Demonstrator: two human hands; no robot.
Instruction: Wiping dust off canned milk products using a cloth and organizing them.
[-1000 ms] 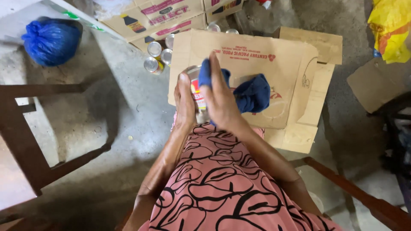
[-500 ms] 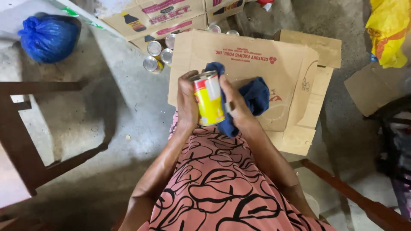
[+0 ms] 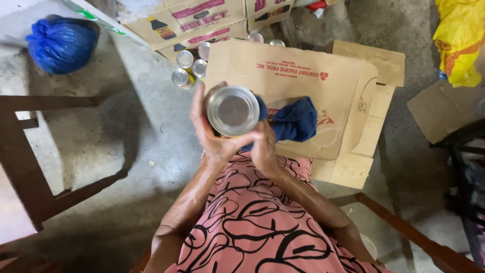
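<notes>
Can (image 3: 233,110): a round tin, held up in front of the person's chest with one flat silvery end turned straight toward the camera, so its side and label are hidden. The left hand (image 3: 212,136) is wrapped around it from the left and underneath, fingers curling up past the rim. The right hand (image 3: 263,149) presses against the can's lower right side and grips a blue cloth (image 3: 293,120), which bunches out to the right of both hands. The two hands are close together, touching near the can's base, each closed on what it holds.

Judging from this, the wiping of this one can is under way: the end facing the camera looks clean and bright, and the cloth sits against the side or far end, which cannot be seen, so I cannot tell how much of it is left to wipe.

Beyond the hands, a flattened carton (image 3: 298,81) lies on the concrete floor (image 3: 126,136). Further off, up and to the left of the hands, several more cans (image 3: 189,65) stand beside printed boxes (image 3: 187,23); whether those are wiped already or waiting is not clear. Well to the left sit a blue bag (image 3: 60,43) and a wooden chair frame (image 3: 30,167); a yellow bag (image 3: 459,40) lies far to the right.
</notes>
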